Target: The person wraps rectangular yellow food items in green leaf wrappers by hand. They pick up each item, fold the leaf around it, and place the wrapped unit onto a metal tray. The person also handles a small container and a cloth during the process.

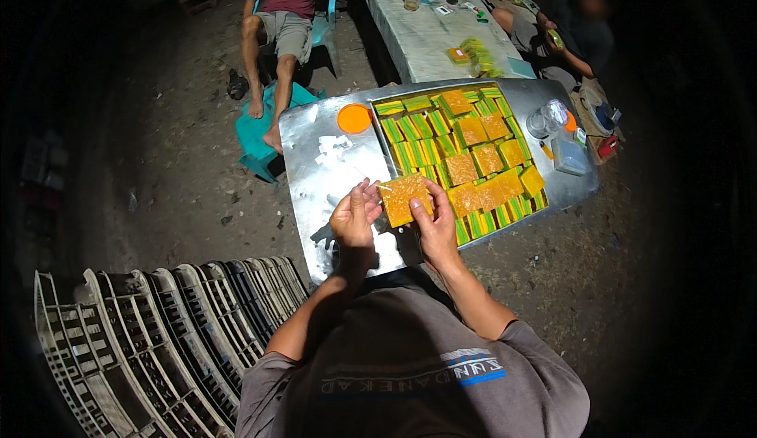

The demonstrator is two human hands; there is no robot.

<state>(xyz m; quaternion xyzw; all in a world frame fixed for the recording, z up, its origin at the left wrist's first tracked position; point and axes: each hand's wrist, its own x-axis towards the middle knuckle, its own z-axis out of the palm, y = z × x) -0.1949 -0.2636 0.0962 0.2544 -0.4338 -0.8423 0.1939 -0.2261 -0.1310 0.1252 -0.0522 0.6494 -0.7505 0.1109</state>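
My right hand (pixel 435 225) grips a flat square orange-and-yellow packet (pixel 404 197) by its right side, thumb on top. Close to the packet's left edge is my left hand (pixel 358 216), its thumb and forefinger pinched together and the other fingers curled. A thin pale strip shows near these fingertips; whether they hold it is too small to tell. Beyond my hands, a rectangular tray (pixel 384 140) set in the metal tabletop is filled with similar packets. Many stand on edge, showing green and yellow sides, and several orange ones (pixel 461 168) lie flat on top.
An orange round lid (pixel 354 119) and white scraps (pixel 335 148) lie on the metal table (pixel 303 134). At its right are a clear jar (pixel 544 120) and a plastic box (pixel 569 156). Stacked crates (pixel 169 335) stand lower left. Two people sit beyond, beside a long table (pixel 398 24).
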